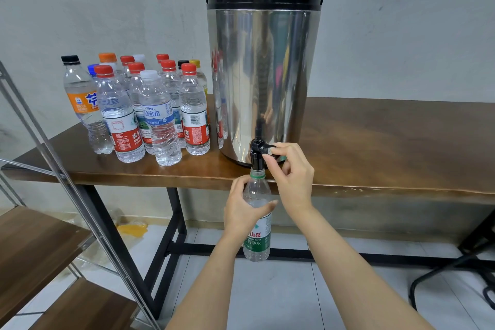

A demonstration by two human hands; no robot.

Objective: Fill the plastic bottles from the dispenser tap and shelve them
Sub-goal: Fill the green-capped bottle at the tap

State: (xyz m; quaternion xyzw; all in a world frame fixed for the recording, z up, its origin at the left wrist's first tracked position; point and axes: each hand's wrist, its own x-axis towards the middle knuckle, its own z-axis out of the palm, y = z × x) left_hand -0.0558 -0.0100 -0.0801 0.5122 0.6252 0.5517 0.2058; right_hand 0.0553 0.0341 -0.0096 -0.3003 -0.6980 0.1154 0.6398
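Observation:
A steel dispenser (263, 67) with a black lid stands on the wooden table (375, 142). Its black tap (257, 154) overhangs the table's front edge. My left hand (242, 209) grips an uncapped clear bottle with a green label (258, 238) by its upper body, and the bottle's open neck sits right under the tap spout. My right hand (290, 169) pinches the tap's lever, with the fingers curled round it. The bottle's upper part looks clear; I cannot tell the water level.
Several capped plastic bottles (150, 112) stand grouped on the table left of the dispenser. A metal-framed rack with wooden shelves (40, 249) stands at the lower left. A black chair base (455, 276) sits on the tiled floor at the right.

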